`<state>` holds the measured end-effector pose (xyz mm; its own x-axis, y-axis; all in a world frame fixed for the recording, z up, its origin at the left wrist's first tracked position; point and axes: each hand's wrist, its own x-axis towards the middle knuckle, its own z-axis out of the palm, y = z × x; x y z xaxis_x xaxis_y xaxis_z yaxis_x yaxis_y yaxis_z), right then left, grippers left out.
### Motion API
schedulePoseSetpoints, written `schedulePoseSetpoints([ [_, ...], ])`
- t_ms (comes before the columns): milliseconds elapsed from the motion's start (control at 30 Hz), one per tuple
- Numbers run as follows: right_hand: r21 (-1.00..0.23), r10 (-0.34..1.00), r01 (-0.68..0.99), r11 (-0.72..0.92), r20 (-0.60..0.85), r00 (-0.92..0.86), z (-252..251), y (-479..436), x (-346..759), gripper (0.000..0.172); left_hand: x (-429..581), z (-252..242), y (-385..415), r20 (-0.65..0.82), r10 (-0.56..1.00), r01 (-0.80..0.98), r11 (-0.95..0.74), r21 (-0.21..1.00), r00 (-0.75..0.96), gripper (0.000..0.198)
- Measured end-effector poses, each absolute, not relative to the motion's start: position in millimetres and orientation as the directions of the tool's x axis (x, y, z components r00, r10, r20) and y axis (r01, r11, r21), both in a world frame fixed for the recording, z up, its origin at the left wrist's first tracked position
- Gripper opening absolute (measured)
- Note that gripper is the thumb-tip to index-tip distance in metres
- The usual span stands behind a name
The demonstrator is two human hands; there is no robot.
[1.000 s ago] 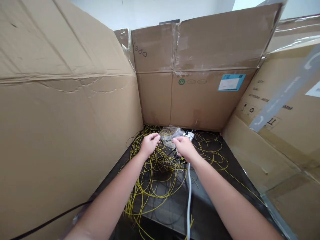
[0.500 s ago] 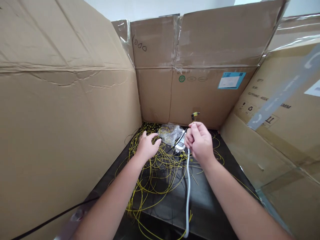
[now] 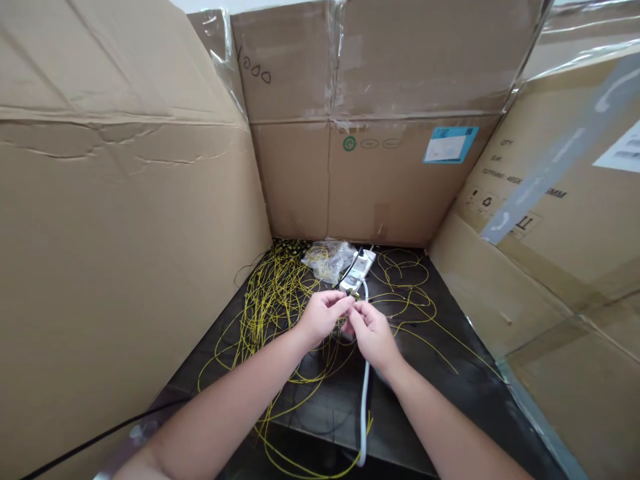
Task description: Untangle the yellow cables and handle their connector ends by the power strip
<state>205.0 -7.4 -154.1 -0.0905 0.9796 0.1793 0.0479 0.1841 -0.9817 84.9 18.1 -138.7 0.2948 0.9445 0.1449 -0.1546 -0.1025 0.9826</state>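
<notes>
With fingertips pinched almost closed, the left hand [image 3: 327,316] and right hand [image 3: 369,331] hold one small black-and-yellow piece [image 3: 355,295] above the table [image 3: 400,417], work on it seemingly unfinished, while many yellow cables [image 3: 267,297] lie loose.

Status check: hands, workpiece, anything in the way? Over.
Left hand pinching small black-and-yellow piece. Right hand close against it, exact grip hidden. Loose yellow cables tangled nearby, white cord passing beneath right hand.

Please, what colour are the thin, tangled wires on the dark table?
The thin, tangled wires are yellow, seen best in the head view.
</notes>
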Motion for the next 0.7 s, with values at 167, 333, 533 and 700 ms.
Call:
schedulePoseSetpoints([
  [167, -0.972, 0.974, 0.067, 0.223, 0.221, -0.042, -158, 0, 214, 0.020, 83, -148, 24, 0.178, 0.947, -0.123, -0.150, 0.981, 0.268, 0.023],
  [333, -0.982, 0.998, -0.179, 0.051, 0.055, -0.019, -152, 3, 223, 0.030, 78, -153, 25, 0.110, 0.911, -0.148, -0.055, 0.987, 0.397, 0.024],
  [533, -0.981, 0.986, -0.188, 0.036, 0.065, -0.152, -155, 1, 223, 0.027, 73, -156, 23, 0.069, 0.849, -0.204, 0.046, 0.978, 0.525, 0.025],
  [700, -0.991, 0.987, -0.132, 0.002, 0.023, -0.158, -154, -1, 223, 0.026, 71, -155, 21, 0.090, 0.844, -0.120, -0.031, 0.992, 0.528, 0.025],
])
